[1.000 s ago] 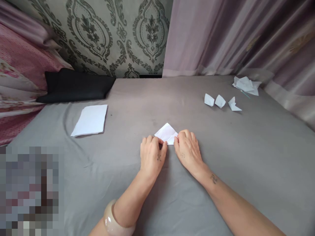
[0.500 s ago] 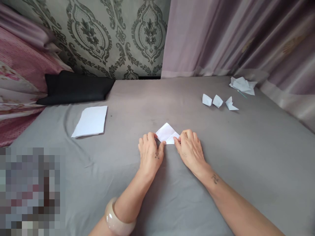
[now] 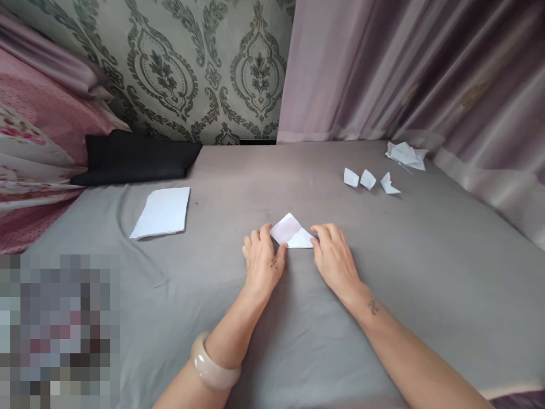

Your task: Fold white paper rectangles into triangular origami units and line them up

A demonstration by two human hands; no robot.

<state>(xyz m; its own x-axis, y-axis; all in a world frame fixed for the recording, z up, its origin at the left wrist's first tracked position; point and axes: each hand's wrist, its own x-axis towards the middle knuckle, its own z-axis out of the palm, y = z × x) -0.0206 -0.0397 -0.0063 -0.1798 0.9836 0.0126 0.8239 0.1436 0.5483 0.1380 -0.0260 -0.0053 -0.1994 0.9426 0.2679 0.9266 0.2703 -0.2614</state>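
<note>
your right hand (image 3: 336, 255) slid right along the folded paper (image 3: 290, 230) mid-frame, crease likely pressed; left hand (image 3: 263, 260) at its left edge, both spread.

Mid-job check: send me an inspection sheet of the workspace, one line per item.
Surface: grey cloth, lightly wrinkled.
Things in hand: folded white paper, one corner pointing away.
Clutter: white paper stack to the left; three small folded pieces to the right; loose white papers and a thin item farther back; black cloth far left.
Grips: left grip touches the folded white paper; right grip is at its right corner, pinch unclear.
Cables: nothing seen.
Surroundings: patterned wall, lilac curtain, pink floral fabric; lower-left corner pixelated.
</note>
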